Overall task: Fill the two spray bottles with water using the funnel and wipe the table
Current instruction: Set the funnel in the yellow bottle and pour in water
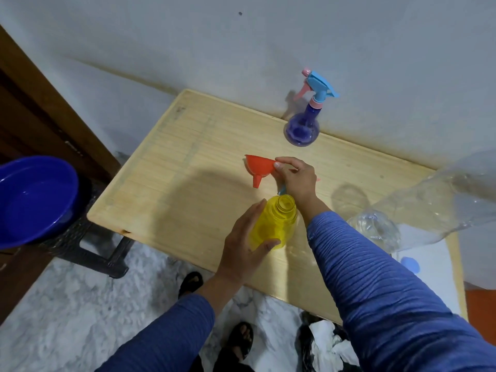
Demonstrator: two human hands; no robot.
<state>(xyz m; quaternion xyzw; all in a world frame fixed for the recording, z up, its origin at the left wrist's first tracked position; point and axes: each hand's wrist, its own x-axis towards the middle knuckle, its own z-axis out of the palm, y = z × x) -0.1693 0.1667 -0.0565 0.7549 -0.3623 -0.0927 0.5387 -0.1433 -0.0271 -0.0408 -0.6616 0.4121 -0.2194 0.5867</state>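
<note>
A yellow spray bottle (276, 224) stands uncapped near the middle of the wooden table (174, 183); my left hand (245, 248) wraps its near side. My right hand (298, 178) pinches the rim of a red funnel (259, 169), lifted just beyond the yellow bottle's mouth, spout pointing down. A blue-and-pink part peeks out under that hand, mostly hidden. A purple spray bottle (303, 127) with a blue and pink trigger head stands at the table's far edge by the wall.
A large clear plastic water bottle (429, 208) rests at the table's right, with a blue cap (410, 264) near it. A blue basin (32, 200) holding water sits on a dark stool at left. Crumpled white cloth (330, 342) lies below the near edge.
</note>
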